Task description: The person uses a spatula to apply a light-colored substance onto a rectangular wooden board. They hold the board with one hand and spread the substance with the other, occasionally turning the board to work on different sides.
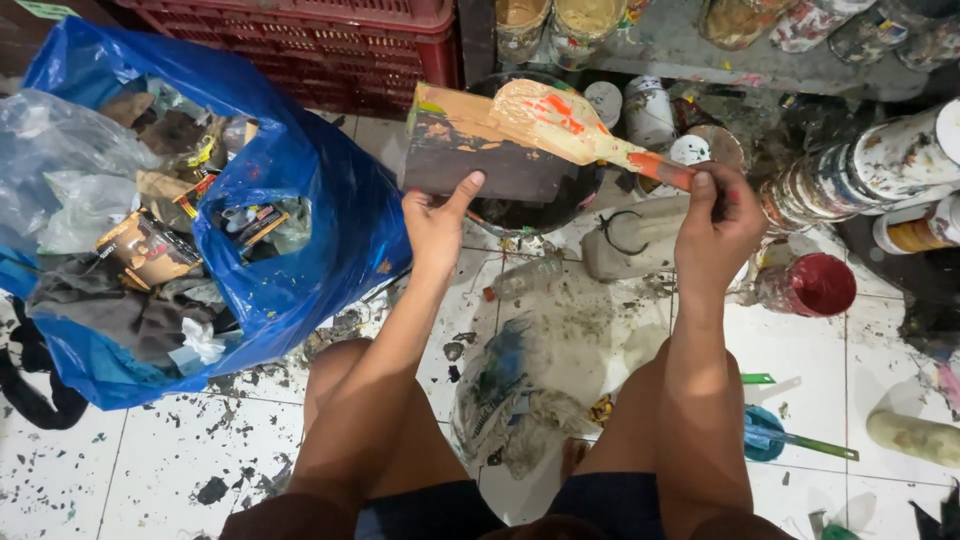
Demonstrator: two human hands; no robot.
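Paint workshop, paint cans [880, 170], spattered floor [150, 460]

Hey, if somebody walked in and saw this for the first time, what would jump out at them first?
Probably the paint-smeared scraper in the right hand, laid across a dark block that the left hand holds over a black bucket at top centre. Next, the big blue bag stuffed with rubbish on the left. Then the paint cans piled at the right, above a white tiled floor flecked with paint.
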